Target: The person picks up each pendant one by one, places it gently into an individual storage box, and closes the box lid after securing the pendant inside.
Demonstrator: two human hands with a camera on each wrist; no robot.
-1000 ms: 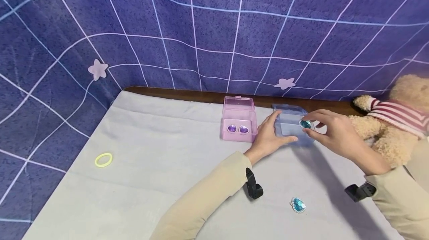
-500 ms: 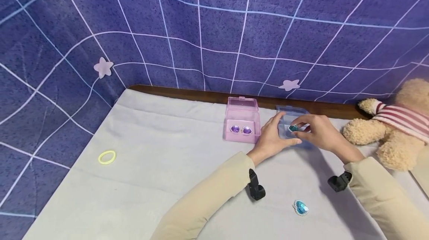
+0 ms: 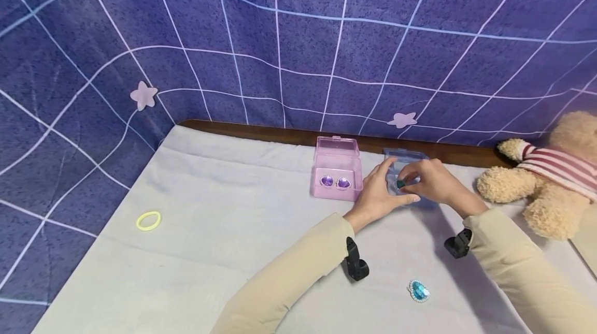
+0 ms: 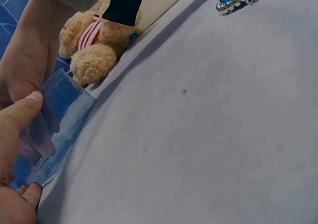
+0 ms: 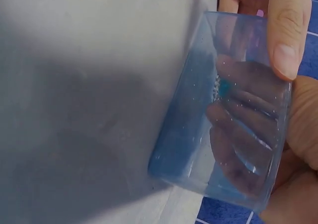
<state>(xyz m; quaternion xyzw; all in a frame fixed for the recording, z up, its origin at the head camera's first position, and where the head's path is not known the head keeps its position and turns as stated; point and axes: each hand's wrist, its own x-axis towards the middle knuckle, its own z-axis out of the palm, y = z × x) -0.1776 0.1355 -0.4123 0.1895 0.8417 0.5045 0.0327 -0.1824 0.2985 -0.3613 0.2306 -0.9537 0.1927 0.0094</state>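
A purple, grid-lined curtain [image 3: 210, 72] backs a pale cloth [image 3: 200, 266], open widest to the left, with a dark wooden edge [image 3: 270, 133] behind. At right is a teddy bear [image 3: 557, 186]. Near the back stands a clear blue box [image 5: 176, 152], long side left to right, lid towards the curtain. The left hand [image 3: 375, 190] grips its left front; inside, the right hand [image 3: 435, 184] pinches a teal gem [image 5: 224, 88], beaded edge downward, long axis hidden by fingers.

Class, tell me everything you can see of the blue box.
The blue box is rectangular, see-through and plastic-looking, its lid open at the back. It sits on the pale cloth, right of the pink box. The left hand grips its left end; the right hand holds a teal gem inside. Whether the gem rests against it is unclear.
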